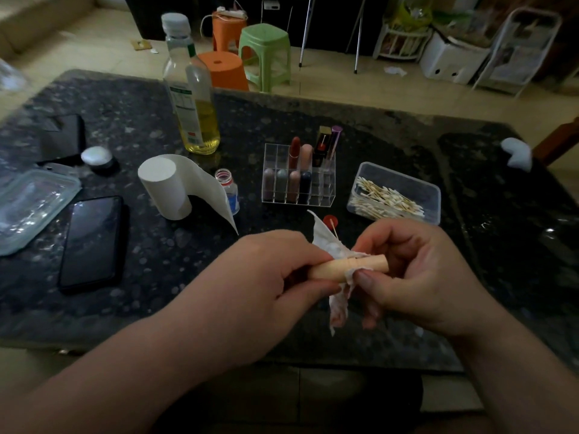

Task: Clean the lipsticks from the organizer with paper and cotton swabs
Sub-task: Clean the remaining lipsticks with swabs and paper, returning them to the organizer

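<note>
Left grip [277,270], fingers curled, steadies a peach lipstick [330,270] level above the counter [188,292], nearer than the organizer [299,195], while the right grip [419,274] pinches stained paper [340,303] round its middle, evidently to wipe it.

Peach lipstick [332,270] sideways in crumpled paper [340,303]
</note>
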The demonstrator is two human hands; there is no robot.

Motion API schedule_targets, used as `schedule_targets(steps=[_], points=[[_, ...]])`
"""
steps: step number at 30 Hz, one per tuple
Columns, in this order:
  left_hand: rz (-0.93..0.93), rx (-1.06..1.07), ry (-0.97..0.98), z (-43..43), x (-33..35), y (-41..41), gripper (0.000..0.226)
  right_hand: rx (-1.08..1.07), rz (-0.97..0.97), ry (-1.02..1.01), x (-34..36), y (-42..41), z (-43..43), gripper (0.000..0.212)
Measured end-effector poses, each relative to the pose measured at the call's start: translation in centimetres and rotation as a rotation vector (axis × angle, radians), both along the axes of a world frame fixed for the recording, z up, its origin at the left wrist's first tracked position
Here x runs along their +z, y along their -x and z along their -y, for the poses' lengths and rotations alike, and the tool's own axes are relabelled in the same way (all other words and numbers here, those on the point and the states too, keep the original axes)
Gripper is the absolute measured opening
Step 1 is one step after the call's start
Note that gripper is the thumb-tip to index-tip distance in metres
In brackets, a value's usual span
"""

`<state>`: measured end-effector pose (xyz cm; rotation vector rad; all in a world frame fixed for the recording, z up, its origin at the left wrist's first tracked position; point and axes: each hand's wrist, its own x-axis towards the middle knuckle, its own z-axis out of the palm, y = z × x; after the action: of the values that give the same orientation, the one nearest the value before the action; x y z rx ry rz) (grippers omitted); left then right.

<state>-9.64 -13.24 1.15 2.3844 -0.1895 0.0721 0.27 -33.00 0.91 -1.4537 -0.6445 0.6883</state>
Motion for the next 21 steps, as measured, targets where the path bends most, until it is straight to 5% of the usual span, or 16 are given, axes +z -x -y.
schedule_targets(steps=[4,9,11,13,16,21], points=[[0.096,0.017,0.005,-0.2,-0.7,0.0,0.026,-0.024,-0.013,0.0,-0.1,0.0,-0.1,0.016],[-0.686,0.035,0.834,-0.5,-0.5,-0.8,0.038,-0.026,-0.008,0.028,-0.2,0.3,-0.2,0.023],[-0.764,0.016,1.01,-0.4,-0.5,-0.8,0.034,-0.013,-0.001,0.041,-0.2,0.5,-0.3,0.023],[-0.685,0.019,0.916,-0.4,-0.5,-0.9,0.026,-0.019,0.024,0.042,-0.2,0.5,-0.2,0.023],[-0.44,0.062,0.528,-0.3,-0.4,-0.8,0.025,-0.034,0.02,0.027,-0.3,0.3,0.0,0.022],[0.154,0.074,0.105,0.4,-1.2,-0.2,0.032,-0.049,-0.075,-0.056,-0.4,0.3,-0.1,0.015]])
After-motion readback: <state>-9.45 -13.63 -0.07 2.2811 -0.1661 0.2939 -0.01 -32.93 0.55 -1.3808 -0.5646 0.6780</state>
